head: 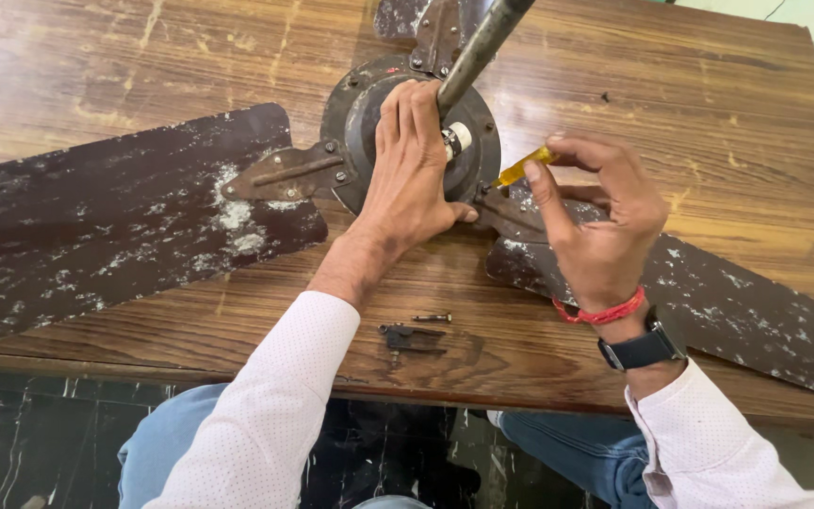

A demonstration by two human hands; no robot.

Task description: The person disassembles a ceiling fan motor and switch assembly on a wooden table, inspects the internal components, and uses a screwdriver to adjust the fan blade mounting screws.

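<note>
The fingers (558,174) of the right hand (595,226) are pinched around the yellow translucent handle of a small screwdriver (523,170), whose tip meets a screw at the rim of the dark round metal motor housing of a ceiling fan (355,113). The left hand (412,165) lies flat on top of that housing, fingers spread and released, pressing down beside the grey metal down-rod (478,47) that rises from its centre.

Worn dark brown fan blades reach out from the housing: one to the left (115,217), one to the lower right (708,302). The fan lies on a scratched brown wooden worktop (708,113). Near the worktop's front edge, between the forearms, lie a loose small screw (432,319) and a small dark metal bracket (409,337).
</note>
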